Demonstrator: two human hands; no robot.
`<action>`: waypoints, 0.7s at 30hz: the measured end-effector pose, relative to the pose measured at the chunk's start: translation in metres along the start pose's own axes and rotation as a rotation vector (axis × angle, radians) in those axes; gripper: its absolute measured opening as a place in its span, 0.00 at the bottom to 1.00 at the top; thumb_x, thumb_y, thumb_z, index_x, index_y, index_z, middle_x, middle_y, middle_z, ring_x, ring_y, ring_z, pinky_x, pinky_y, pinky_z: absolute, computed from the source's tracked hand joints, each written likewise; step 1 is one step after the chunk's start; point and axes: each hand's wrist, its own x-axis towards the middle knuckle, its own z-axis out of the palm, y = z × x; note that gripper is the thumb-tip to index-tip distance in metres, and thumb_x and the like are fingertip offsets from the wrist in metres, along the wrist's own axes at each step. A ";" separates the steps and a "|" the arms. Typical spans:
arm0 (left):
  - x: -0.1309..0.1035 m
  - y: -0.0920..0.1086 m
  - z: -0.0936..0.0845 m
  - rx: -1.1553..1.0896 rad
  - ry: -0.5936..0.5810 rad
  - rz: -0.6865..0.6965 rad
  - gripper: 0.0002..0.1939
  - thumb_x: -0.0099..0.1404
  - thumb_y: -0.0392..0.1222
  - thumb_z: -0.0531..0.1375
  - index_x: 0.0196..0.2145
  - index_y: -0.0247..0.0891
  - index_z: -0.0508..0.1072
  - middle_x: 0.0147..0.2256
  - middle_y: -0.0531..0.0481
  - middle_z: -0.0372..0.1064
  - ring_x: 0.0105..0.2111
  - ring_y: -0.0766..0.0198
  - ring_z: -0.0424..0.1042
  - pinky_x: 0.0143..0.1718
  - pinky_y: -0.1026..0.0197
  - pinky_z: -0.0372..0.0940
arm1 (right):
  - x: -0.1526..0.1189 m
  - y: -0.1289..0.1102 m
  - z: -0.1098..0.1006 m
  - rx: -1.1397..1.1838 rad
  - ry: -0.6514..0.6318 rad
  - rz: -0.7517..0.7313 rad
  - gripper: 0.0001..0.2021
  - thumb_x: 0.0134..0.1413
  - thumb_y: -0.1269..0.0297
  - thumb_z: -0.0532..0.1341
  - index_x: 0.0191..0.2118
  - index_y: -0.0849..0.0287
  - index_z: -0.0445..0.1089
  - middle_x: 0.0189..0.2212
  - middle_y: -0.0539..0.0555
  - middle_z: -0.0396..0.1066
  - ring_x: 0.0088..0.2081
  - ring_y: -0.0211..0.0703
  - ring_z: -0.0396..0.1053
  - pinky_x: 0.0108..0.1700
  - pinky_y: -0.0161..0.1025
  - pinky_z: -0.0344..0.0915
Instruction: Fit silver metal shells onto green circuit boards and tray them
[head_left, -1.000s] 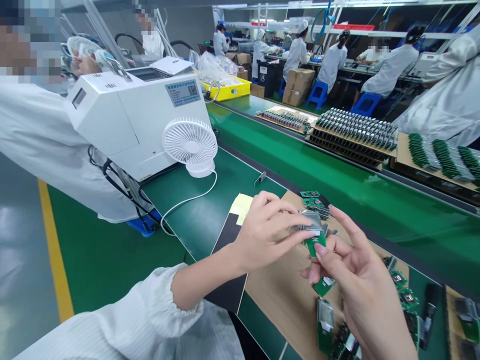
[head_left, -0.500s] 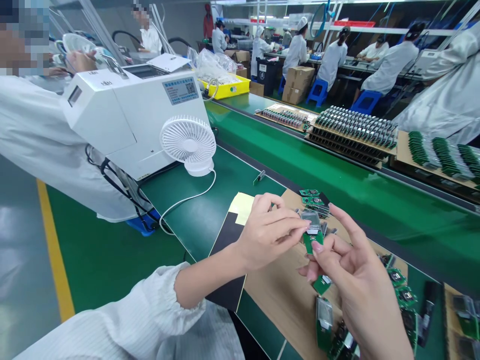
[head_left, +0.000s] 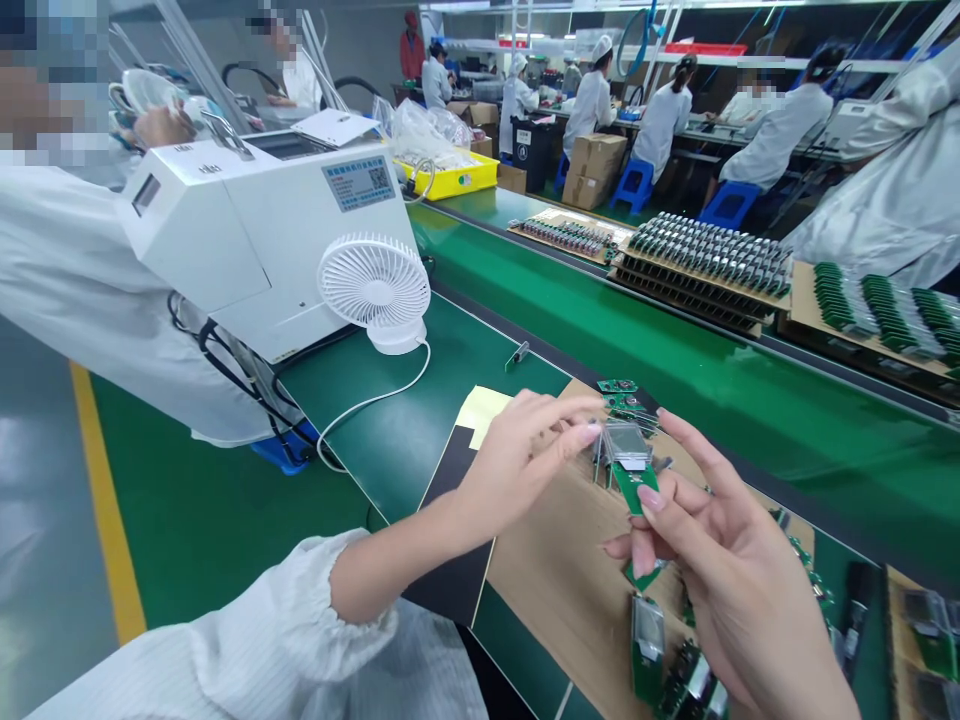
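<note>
My right hand [head_left: 720, 540] pinches a green circuit board [head_left: 636, 486] by its lower end, between thumb and fingers. A small clear-faced display [head_left: 626, 440] is fixed across the board's upper part, tilted toward me. My left hand [head_left: 525, 455] is just left of the display, thumb and forefinger stretched toward its edge with a gap between them. Whether a fingertip touches the display I cannot tell. Below the hands, a similar board with a display [head_left: 648, 640] lies on brown cardboard [head_left: 555, 570]. More small boards [head_left: 619, 388] lie behind the held one.
A white fan [head_left: 375, 290] stands against a white machine [head_left: 262, 230] at the left. Beyond the table runs a green conveyor belt [head_left: 570, 300]; stacked trays of boards [head_left: 709, 255] line its far side. A black pen [head_left: 855, 615] lies at right. Co-workers in white sit farther off.
My left hand has drawn back left from the display, and its thumb and forefinger have parted. The board in my right hand has shifted slightly right and tilted.
</note>
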 end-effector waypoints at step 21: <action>-0.011 0.007 0.025 -0.313 0.296 -0.189 0.02 0.55 0.40 0.69 0.28 0.44 0.80 0.32 0.53 0.71 0.34 0.69 0.68 0.38 0.62 0.66 | -0.004 0.009 0.006 -0.163 -0.023 -0.103 0.36 0.54 0.59 0.66 0.66 0.44 0.52 0.22 0.43 0.62 0.22 0.38 0.68 0.31 0.40 0.75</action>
